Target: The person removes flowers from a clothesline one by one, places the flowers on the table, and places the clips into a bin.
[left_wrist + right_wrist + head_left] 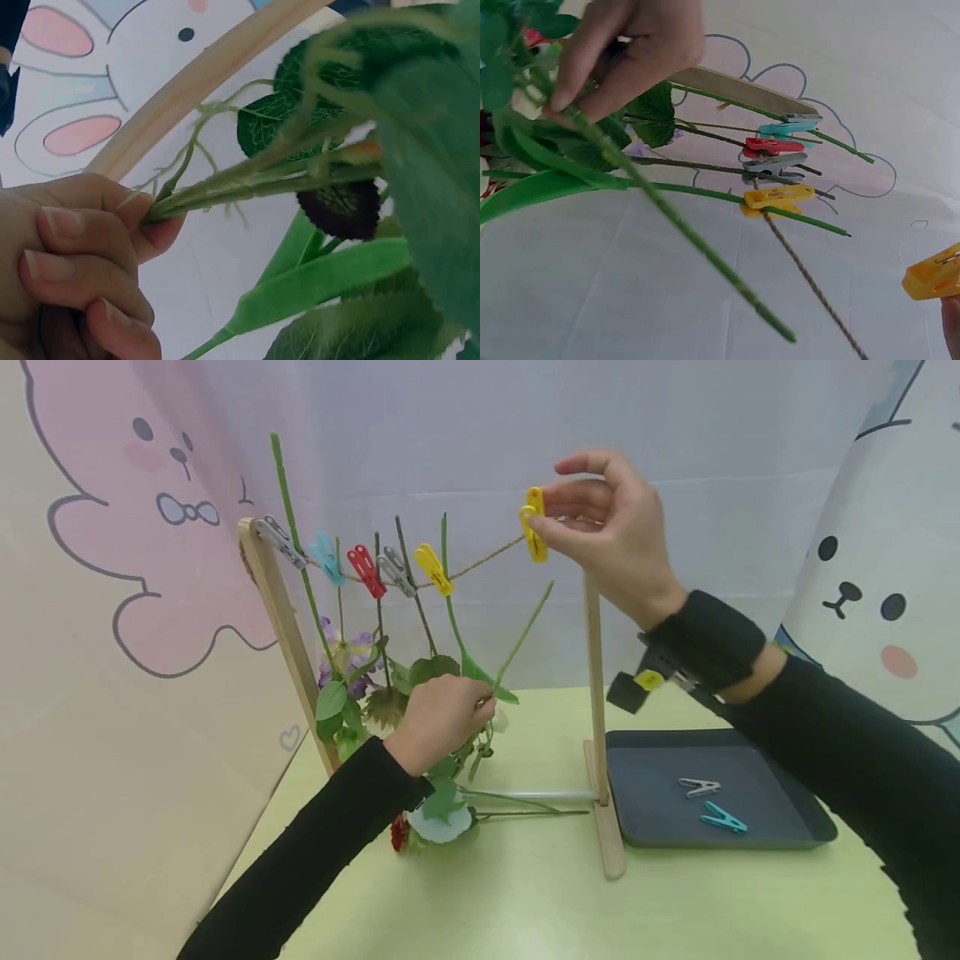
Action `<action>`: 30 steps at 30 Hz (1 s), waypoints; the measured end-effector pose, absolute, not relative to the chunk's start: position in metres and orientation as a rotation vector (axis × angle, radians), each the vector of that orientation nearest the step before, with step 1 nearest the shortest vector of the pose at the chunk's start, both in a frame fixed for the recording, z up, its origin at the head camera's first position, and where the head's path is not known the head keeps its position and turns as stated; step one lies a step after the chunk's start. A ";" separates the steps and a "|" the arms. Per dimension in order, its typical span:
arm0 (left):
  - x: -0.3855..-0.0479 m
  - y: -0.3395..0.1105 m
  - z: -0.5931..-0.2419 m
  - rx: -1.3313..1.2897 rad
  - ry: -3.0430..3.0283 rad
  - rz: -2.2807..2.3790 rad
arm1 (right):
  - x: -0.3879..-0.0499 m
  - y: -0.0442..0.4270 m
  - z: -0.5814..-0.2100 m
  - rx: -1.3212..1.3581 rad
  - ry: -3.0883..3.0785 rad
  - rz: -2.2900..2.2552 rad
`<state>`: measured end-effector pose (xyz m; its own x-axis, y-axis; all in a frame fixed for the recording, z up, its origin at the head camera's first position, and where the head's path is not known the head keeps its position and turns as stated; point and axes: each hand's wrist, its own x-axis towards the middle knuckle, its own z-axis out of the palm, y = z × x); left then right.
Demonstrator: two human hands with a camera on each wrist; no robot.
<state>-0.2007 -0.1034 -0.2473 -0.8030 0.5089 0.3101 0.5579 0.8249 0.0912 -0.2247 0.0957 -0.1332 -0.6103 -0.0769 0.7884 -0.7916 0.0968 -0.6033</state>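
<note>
My left hand (442, 718) pinches the green stem (528, 631) of an artificial flower between thumb and finger. The stem's bare end slants up to the right, below the twine (487, 558). My right hand (618, 527) pinches a yellow clothespin (536, 543). In the head view it overlaps the twine, but the right wrist view shows a gap between that clothespin (930, 276) and the twine (810, 281). Farther left, another yellow clothespin (433, 568), grey ones, a red one (366, 570) and a light blue one (326, 558) clip flower stems to the twine, blossoms hanging down.
A wooden frame with a left post (281, 635) and a right post (595, 693) carries the twine. More artificial flowers (442, 822) lie on the table at its base. Right of the frame, a dark tray (645, 818) holds a grey clothespin (701, 787) and a teal clothespin (723, 818).
</note>
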 end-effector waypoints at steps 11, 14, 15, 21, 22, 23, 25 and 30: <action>-0.175 -0.109 -0.257 -1.059 -2.755 0.188 | -0.211 0.192 -0.223 0.871 -1.730 1.143; -0.169 -0.107 -0.267 -1.075 -2.700 0.349 | -0.215 0.218 -0.254 0.829 -1.845 0.886; -0.168 -0.107 -0.270 -1.078 -2.687 0.391 | -0.216 0.226 -0.264 0.822 -1.876 0.806; -0.160 -0.102 -0.269 -1.046 -2.684 0.569 | -0.212 0.266 -0.314 0.772 -2.108 0.561; -0.161 -0.102 -0.266 -1.044 -2.669 0.564 | -0.210 0.271 -0.321 0.754 -2.152 0.548; -0.160 -0.102 -0.261 -1.042 -2.661 0.550 | -0.209 0.275 -0.326 0.735 -2.188 0.536; -0.161 -0.104 -0.249 -1.028 -2.641 0.514 | -0.207 0.282 -0.335 0.697 -2.249 0.532; -0.160 -0.107 -0.221 -1.022 -2.673 0.545 | -0.203 0.295 -0.350 0.627 -2.296 0.535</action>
<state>-0.1603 -0.1074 -0.2214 -0.7310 0.6779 0.0785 0.5930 0.6879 -0.4186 -0.2035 0.2947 -0.3499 -0.6469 -0.2846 0.7075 -0.5680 0.7988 -0.1980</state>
